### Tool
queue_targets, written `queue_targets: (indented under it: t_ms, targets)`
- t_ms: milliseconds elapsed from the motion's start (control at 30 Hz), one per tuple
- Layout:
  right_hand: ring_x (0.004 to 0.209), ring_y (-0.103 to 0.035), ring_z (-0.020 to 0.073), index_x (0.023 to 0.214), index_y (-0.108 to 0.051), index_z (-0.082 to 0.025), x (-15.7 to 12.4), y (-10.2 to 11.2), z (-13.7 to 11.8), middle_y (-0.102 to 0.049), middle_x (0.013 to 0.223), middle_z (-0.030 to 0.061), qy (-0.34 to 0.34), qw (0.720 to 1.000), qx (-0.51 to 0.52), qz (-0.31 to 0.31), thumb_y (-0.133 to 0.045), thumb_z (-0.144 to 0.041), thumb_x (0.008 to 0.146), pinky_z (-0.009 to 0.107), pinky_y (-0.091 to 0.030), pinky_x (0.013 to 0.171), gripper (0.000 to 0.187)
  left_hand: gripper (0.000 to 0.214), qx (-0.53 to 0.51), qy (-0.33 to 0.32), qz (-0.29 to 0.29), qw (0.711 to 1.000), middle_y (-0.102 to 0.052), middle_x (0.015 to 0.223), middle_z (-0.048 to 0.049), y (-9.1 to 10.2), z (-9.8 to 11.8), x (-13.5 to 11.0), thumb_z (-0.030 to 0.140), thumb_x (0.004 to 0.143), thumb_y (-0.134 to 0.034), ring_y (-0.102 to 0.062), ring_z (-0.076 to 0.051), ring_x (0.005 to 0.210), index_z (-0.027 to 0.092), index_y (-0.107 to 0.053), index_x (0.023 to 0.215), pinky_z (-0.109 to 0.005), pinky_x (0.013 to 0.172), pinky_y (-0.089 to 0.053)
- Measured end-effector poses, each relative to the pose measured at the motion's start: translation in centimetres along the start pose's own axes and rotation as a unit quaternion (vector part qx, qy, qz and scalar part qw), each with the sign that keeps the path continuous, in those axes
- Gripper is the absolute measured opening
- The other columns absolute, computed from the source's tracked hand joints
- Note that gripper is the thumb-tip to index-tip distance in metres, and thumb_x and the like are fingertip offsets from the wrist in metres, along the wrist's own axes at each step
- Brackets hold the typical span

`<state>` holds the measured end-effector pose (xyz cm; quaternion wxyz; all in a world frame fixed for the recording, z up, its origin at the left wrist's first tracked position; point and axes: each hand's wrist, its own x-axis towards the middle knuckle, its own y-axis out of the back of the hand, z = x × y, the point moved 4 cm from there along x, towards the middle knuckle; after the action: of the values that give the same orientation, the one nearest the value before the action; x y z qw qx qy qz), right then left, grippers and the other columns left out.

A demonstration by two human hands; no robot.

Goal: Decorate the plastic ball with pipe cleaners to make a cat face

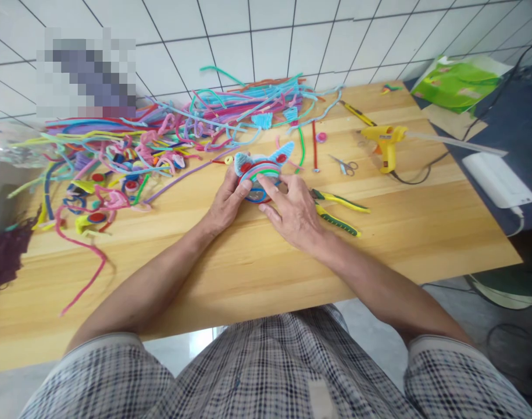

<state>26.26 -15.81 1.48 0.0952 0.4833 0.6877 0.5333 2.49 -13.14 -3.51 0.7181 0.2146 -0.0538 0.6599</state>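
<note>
In front of me is a pipe-cleaner figure (266,165) made of curved bands in red, pink, green and blue. It has two light-blue pointed ears with red round centres. My left hand (227,201) grips its left side, thumb on the front. My right hand (295,209) rests against the lower right part, index finger stretched onto the bands and thumb apart below. My fingers hide some of the lower part. Yellow-and-green handled pliers (341,201) lie just right of my right hand, their jaws partly hidden behind it.
Many coloured pipe cleaners (248,99) are heaped along the tiled wall and to the left. At right lie small scissors (347,166), a yellow utility knife (357,113) and a yellow glue gun (384,145) with a cord. A white power adapter (499,179) sits beyond the table's right edge.
</note>
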Motion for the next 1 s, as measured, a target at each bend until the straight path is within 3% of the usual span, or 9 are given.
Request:
queue_targets:
  t_ms: [100,233,400,567,767,1000]
  targets:
    - [0.146,-0.070,0.0405,0.196,-0.059,-0.040,-0.03,-0.07,-0.08,-0.066,0.157,0.0182,0.007,1.000,-0.007,0.002,-0.079,-0.024,0.120,0.070,-0.070,0.133,0.080,0.087,-0.005,0.005,-0.001,1.000,-0.068,0.194,-0.0068,-0.03,0.03,0.08,0.094,0.114,-0.076,-0.052,-0.039,0.193,0.044,-0.068,0.185,-0.064,0.165,-0.038]
    - [0.146,-0.069,0.0399,0.200,-0.052,-0.047,-0.08,-0.34,-0.34,-0.065,0.158,0.0171,0.002,1.000,-0.016,0.004,-0.081,-0.021,0.119,0.069,-0.068,0.134,0.089,0.090,-0.008,0.012,0.000,1.000,-0.065,0.197,-0.0084,0.02,-0.12,0.17,0.095,0.114,-0.076,-0.048,-0.041,0.195,0.041,-0.068,0.185,-0.067,0.166,-0.035]
    - [0.142,-0.071,0.0417,0.194,-0.060,-0.043,0.15,-0.70,-0.63,-0.066,0.152,0.0183,0.007,1.000,-0.030,-0.001,-0.084,-0.021,0.118,0.072,-0.069,0.131,0.083,0.093,-0.021,0.013,-0.014,1.000,-0.057,0.204,-0.0091,0.00,-0.12,0.22,0.094,0.114,-0.077,-0.042,-0.042,0.199,0.039,-0.065,0.187,-0.066,0.167,-0.030]
    - [0.143,-0.072,0.0422,0.195,-0.059,-0.042,0.13,-0.76,-0.66,-0.067,0.154,0.0189,0.009,0.999,-0.031,-0.001,-0.089,-0.029,0.117,0.070,-0.069,0.132,0.084,0.089,-0.038,0.023,-0.014,0.999,-0.064,0.198,-0.0090,-0.19,0.51,0.27,0.094,0.116,-0.074,-0.049,-0.040,0.195,0.039,-0.067,0.185,-0.060,0.164,-0.038]
    - [0.145,-0.070,0.0445,0.199,-0.053,-0.033,-0.21,-0.47,-0.39,-0.067,0.159,0.0226,0.004,0.999,-0.026,0.024,-0.086,-0.035,0.120,0.075,-0.067,0.133,0.086,0.084,-0.024,0.016,0.001,1.000,-0.068,0.196,-0.0083,-0.44,0.40,0.35,0.090,0.116,-0.077,-0.052,-0.039,0.194,0.041,-0.069,0.184,-0.063,0.164,-0.041]
    - [0.144,-0.068,0.0428,0.197,-0.058,-0.036,-0.03,-0.05,0.05,-0.064,0.161,0.0205,0.010,0.999,-0.031,0.003,-0.085,-0.030,0.119,0.072,-0.068,0.132,0.083,0.082,-0.045,0.019,0.000,0.999,-0.074,0.189,-0.0012,-0.21,0.06,0.53,0.090,0.111,-0.084,-0.059,-0.036,0.189,0.051,-0.070,0.182,-0.064,0.159,-0.051]
